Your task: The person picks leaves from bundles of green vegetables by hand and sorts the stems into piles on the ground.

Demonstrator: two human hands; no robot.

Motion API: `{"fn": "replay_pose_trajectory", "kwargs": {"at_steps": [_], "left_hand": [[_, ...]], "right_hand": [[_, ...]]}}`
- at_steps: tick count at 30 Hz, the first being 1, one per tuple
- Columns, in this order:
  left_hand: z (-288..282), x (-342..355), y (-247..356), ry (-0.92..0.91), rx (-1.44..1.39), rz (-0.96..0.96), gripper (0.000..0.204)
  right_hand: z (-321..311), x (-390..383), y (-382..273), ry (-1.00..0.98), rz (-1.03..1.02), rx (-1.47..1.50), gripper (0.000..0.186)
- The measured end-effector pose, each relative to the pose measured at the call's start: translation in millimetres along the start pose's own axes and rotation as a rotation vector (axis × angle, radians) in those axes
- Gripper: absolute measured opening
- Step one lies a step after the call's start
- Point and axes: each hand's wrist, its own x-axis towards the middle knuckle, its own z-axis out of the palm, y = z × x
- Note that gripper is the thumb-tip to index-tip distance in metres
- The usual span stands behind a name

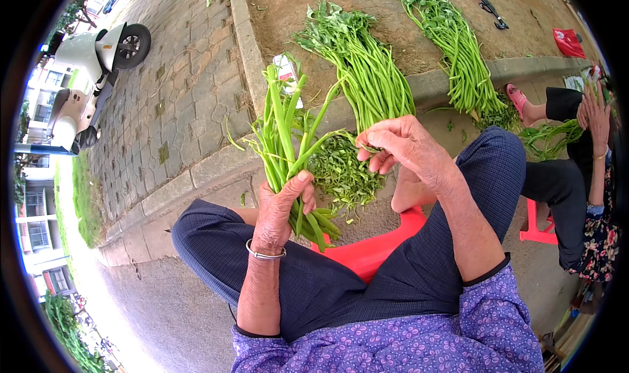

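Observation:
My left hand (286, 206) is closed round a bunch of green leafy-vegetable stems (283, 127), held upright over my lap, with the cut ends poking out below the fist. To its right, my right hand (403, 147) hovers with thumb and fingers pinched together; a small bit of green shows at the fingertips, too small to name. Beneath and between the hands lies a heap of plucked leaves (347, 173) on the ground. Just beyond it, a large pile of long leafy stems (370, 71) rests across the kerb.
Another pile of stems (458, 58) lies farther right. A co-worker (576, 170) sits at the right, hands on greens. I sit on a red plastic stool (367, 248). The kerb (246, 39) runs along the paving; a scooter (92, 65) stands at the left. A red bag (569, 43) lies far right.

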Motion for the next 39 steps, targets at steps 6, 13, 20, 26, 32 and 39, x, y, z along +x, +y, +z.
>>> {"fn": "replay_pose_trajectory", "kwargs": {"at_steps": [6,13,20,26,32,39], "left_hand": [[-3,2,-3,0.024,-0.01,0.013,0.023],[-4,-1,0,0.015,-0.031,0.024,0.026],[-1,-3,3,0.019,-0.006,0.029,0.029],[-2,-4,3,0.043,0.025,0.028,0.029],[-3,-3,4,0.078,0.082,0.034,0.024],[-1,-3,-2,0.033,0.125,0.01,0.022]], "right_hand": [[-7,5,7,-0.002,-0.073,-0.222,0.018],[-5,9,11,0.25,-0.291,-0.735,0.013],[-14,18,22,0.329,-0.55,-0.917,0.01],[-12,20,20,0.369,-0.547,-0.971,0.008],[-8,26,24,0.474,-0.566,-1.005,0.008],[-2,39,20,0.716,-0.581,-0.666,0.013]]}}
